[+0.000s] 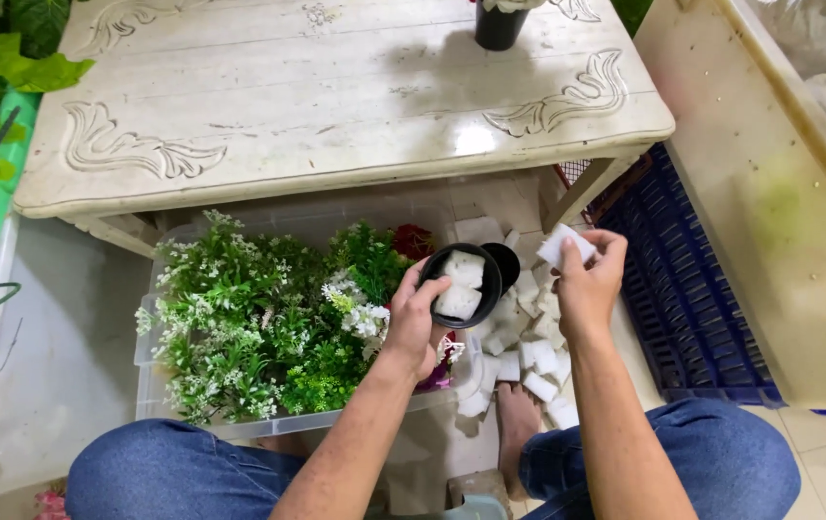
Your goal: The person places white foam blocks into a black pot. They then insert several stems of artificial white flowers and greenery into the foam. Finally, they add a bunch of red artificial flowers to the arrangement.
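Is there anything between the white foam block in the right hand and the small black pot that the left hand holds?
Nothing visible stands between them. The right hand holds the white foam block just right of the black pot, with only open air between. The pot, in the left hand, already contains two foam pieces.

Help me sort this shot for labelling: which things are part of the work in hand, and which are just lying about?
In hand:
left hand holding a black pot with white foam blocks inside
right hand holding a foam block
foam pile on the floor

Lying about:
clear bin of fake plants
table with a second pot
blue crate
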